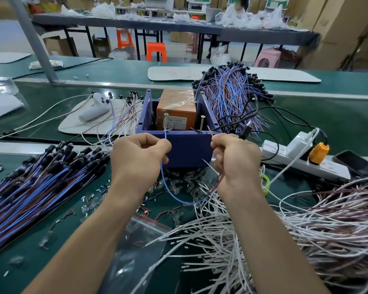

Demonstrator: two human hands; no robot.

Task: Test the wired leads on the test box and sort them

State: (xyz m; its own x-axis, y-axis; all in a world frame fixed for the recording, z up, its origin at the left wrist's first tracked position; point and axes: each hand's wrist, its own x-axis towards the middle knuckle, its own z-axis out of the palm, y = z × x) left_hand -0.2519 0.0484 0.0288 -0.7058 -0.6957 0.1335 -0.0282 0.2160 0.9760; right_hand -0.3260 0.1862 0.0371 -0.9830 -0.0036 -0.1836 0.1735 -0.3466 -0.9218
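Observation:
A dark blue test box stands in the middle of the bench with an orange block inside and two upright screws at its front edge. My left hand pinches the blue wire of one lead, whose tip reaches up toward the left screw. My right hand grips the lead's brown wire, its bare end pointing up near the right screw. The blue wire loops down between my hands.
A pile of blue-brown leads lies at left, another heap behind the box at right. White and brown wires fill the right foreground. A power strip, a phone, a white controller and small glass bulbs lie around.

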